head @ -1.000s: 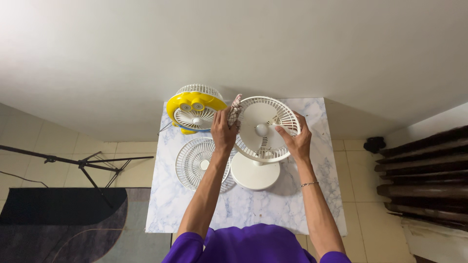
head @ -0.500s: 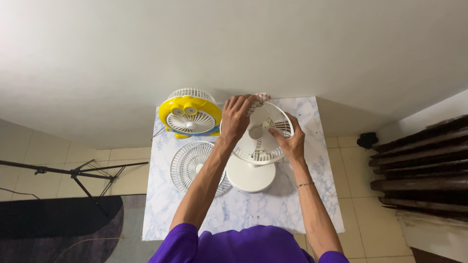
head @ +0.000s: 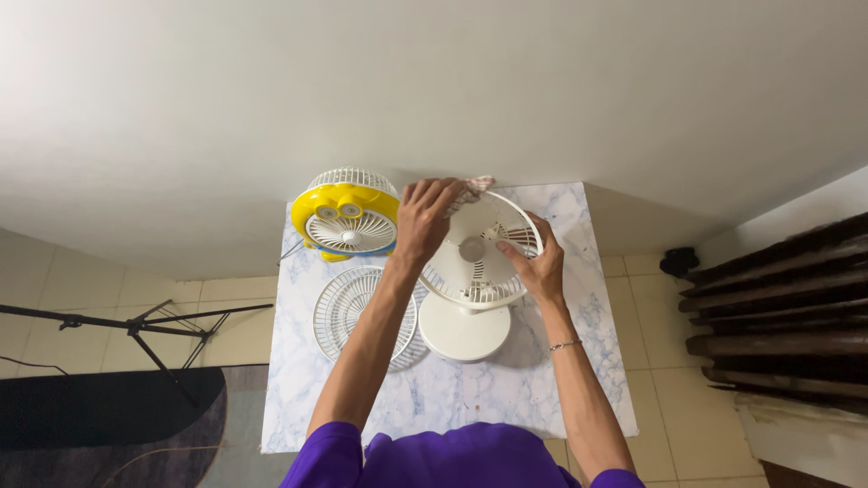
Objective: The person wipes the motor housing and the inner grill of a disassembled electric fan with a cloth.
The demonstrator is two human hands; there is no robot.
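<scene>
- The white desk fan (head: 475,271) stood on the marble-patterned bench (head: 579,361), its round base (head: 465,330) toward 6 o'clock and its head tipped so the open cage faced up, with the hub (head: 471,249) bare at its middle.
- The left hand (head: 427,217) lay over the cage's rim at about 11 o'clock, fingers curled down and closed on a small pinkish cloth (head: 479,184) — the cloth showed just past the fingertips at 12 o'clock of the fan.
- The right hand (head: 535,264) gripped the cage's rim at 3 o'clock, thumb inside the ring and fingers wrapped round the outside; a thin bracelet (head: 564,344) sat on that wrist.
- A loose white grille (head: 362,316) lay flat on the bench at 9 o'clock of the fan's base, partly under the left forearm.
- A yellow fan (head: 347,220) with a white grille stood at 10 o'clock of the white fan, near it but apart, close to the bench's far edge.
- Purple sleeves (head: 452,461) filled the bottom of the view.
- On the tiled floor (head: 226,312) at 9 o'clock of the bench stood a black tripod (head: 136,330); beneath it lay a dark mat (head: 99,416).
- At 3 o'clock of the bench were dark slats (head: 778,307) by the wall.
</scene>
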